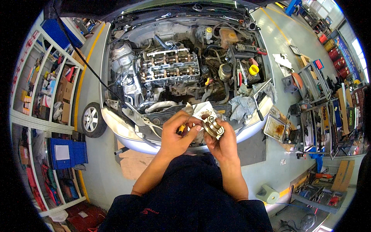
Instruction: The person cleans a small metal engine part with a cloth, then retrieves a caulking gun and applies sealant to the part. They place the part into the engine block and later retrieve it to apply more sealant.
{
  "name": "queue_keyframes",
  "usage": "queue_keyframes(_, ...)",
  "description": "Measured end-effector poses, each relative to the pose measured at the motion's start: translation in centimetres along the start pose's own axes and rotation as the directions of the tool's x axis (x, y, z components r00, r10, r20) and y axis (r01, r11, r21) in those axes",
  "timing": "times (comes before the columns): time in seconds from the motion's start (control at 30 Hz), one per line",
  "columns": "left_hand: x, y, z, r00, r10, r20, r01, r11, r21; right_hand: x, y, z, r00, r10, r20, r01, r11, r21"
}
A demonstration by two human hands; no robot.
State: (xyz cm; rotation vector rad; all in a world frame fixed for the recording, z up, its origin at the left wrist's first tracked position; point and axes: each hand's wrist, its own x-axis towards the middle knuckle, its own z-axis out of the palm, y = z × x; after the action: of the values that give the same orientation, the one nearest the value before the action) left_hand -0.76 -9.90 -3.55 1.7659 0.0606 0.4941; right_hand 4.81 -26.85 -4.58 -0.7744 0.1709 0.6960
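Just in front of the car's front edge, my right hand (pixel 222 144) grips a shiny metal engine part (pixel 213 128) with a rounded body and bolt lugs. My left hand (pixel 176 133) is closed, its thumb and forefinger reaching up to the part's left side. A small yellow object (pixel 181 128) shows within the left fingers; its kind is mostly hidden. Behind the hands lies a stained white sheet (pixel 203 110). Beyond it is the opened engine (pixel 170 66), its camshafts exposed in the cylinder head.
A grey rag (pixel 244 105) and a black-handled bar (pixel 259 110) lie on the car's right front. Pliers (pixel 250 48) and a yellow cap (pixel 253 70) rest farther back. A wheel (pixel 92 120) stands at left, near shelving (pixel 48 125). An oily tray (pixel 275 128) sits at right.
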Motion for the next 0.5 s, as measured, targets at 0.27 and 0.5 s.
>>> queue_keyframes(0.27,0.1,-0.1,-0.3,0.999,0.003,0.040,-0.005,0.999,0.049,1.1,0.5,-0.7,0.994,0.094,-0.059,-0.080,0.974,0.214)
queue_keyframes(0.5,0.2,0.1,0.2,0.998,-0.038,0.046,0.038,0.999,0.006,0.8,-0.4,0.4,0.987,0.142,-0.076,-0.113,0.947,0.301)
